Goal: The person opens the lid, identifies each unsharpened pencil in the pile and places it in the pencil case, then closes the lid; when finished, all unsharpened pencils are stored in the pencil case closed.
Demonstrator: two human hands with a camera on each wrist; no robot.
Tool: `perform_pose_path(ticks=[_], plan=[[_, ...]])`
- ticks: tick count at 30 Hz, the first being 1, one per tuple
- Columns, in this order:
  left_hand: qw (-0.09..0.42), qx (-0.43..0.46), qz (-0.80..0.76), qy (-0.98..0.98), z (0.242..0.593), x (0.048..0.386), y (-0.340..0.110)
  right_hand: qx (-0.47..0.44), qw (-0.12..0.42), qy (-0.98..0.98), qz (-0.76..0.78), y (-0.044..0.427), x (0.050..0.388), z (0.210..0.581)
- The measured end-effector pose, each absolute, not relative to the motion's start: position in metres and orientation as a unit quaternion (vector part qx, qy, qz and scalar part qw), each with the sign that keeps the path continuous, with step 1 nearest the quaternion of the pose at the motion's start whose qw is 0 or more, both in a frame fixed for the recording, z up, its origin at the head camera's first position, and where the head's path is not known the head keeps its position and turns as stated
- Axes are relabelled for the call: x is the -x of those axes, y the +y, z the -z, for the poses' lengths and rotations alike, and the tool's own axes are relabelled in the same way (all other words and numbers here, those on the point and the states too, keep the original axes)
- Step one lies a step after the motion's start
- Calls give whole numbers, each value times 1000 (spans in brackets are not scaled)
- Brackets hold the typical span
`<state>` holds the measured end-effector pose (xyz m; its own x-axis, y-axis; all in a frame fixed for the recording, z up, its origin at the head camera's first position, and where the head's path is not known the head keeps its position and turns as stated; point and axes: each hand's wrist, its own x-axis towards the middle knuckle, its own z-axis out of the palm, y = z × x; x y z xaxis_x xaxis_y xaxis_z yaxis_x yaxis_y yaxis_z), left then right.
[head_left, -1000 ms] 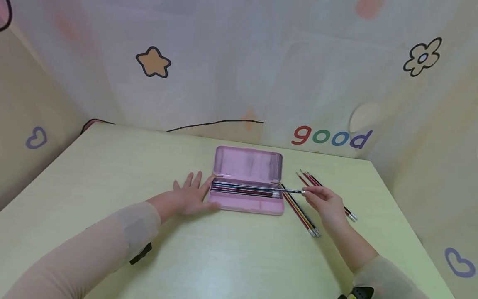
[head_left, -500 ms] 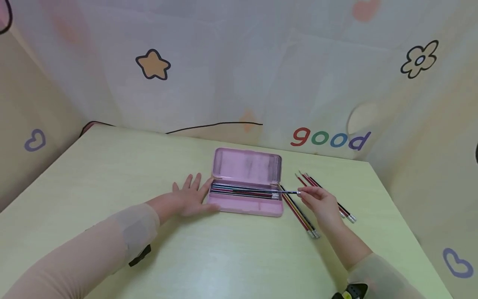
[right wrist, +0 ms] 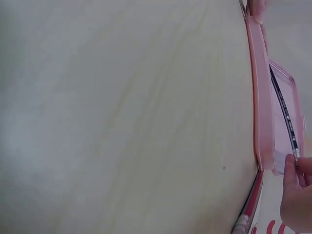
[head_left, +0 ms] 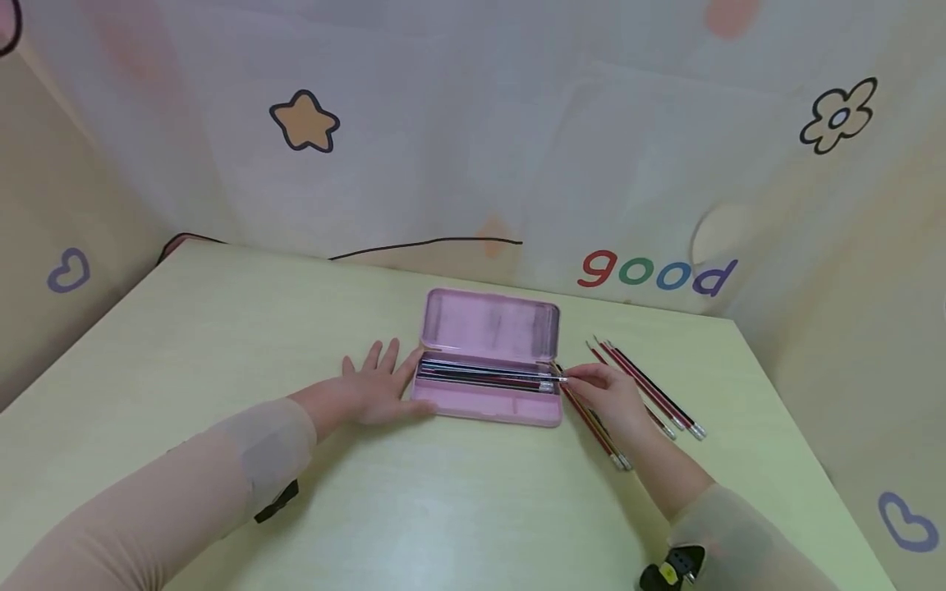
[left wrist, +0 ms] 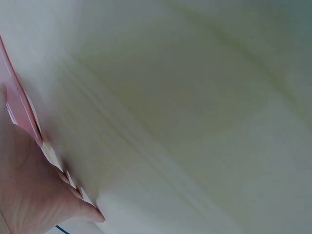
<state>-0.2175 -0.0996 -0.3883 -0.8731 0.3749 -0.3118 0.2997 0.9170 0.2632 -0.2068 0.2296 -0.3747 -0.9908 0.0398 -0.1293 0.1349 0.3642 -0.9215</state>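
Observation:
A pink pencil case (head_left: 473, 410) lies with its lid (head_left: 491, 326) raised at the back, and several dark pencils (head_left: 480, 381) lie lengthwise inside. My right hand (head_left: 609, 400) pinches a dark pencil (right wrist: 287, 119) by its eraser end, over the case's right edge. The pencil slants down into the case in the right wrist view. With fingers spread, my left hand (head_left: 380, 394) rests on the table, thumb and forefinger touching the case's left side. In the left wrist view the left hand (left wrist: 34, 190) lies beside the pink case edge (left wrist: 19, 100).
Just right of the case, a few striped pencils (head_left: 594, 427) lie slanted on the table (head_left: 369, 509), partly behind the right hand. Farther right is another group of red and black pencils (head_left: 658, 392). A printed fabric backdrop (head_left: 473, 148) stands behind the table.
My right hand has moved left toward the case, carrying the pencil further in over the other pencils. The left hand has stayed at the case's left side.

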Motion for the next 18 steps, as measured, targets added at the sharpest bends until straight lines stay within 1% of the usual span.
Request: perform_pose_path(ticks=[5,8,13,18], plan=[[184,-175,-101,962,385,217,-99,-35,49,839,541,224,212,377],[188,-173,-100,962,387,220,-97,-25,43,841,538,223,214,378],[192,-166,-107,961,397,225,-98,6,25,879,476,219,216,380],[196,-163,-107,961,395,223,-99,32,34,890,453,212,216,378]])
